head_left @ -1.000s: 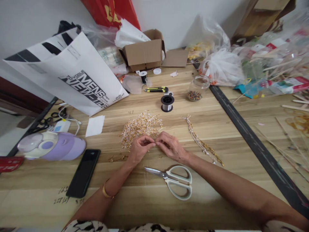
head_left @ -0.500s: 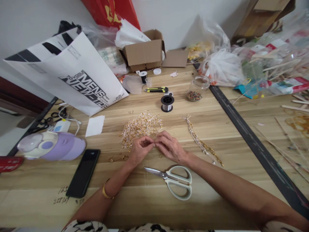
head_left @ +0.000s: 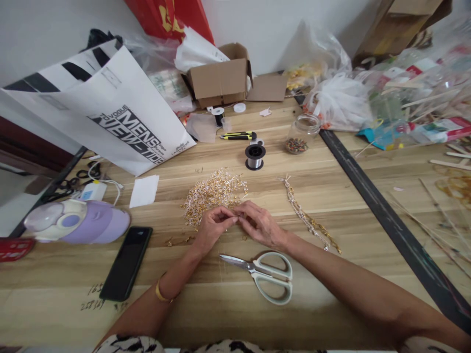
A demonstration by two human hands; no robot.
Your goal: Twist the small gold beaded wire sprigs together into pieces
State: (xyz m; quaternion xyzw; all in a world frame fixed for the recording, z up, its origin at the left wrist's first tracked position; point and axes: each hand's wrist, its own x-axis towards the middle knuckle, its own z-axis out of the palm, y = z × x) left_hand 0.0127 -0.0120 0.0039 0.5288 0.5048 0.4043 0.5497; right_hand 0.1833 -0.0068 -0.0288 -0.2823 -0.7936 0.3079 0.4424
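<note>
My left hand [head_left: 216, 226] and my right hand [head_left: 260, 224] meet fingertip to fingertip over the table. Both are pinched closed on something too small to make out. Just beyond them lies a loose pile of small gold and pinkish beads or findings [head_left: 209, 193]. A few gold bits [head_left: 179, 241] are scattered by my left wrist. Below my hands rests a pair of scissors [head_left: 263, 274] with pale handles, its blades pointing left. Right of my right hand, gold and silver chains [head_left: 307, 218] are laid out in a slanting line.
Farther back are a wire spool [head_left: 255, 158], a yellow-black utility knife [head_left: 238, 136] and a glass jar [head_left: 301, 135] with beads inside. To the left are a phone [head_left: 126, 263], a purple bottle [head_left: 91, 220] and a large white bag [head_left: 121, 108]. Plastic bags [head_left: 342, 100] crowd the back right.
The fingertips have shifted very slightly, still held together at the same spot. Everything on the table lies as before.
</note>
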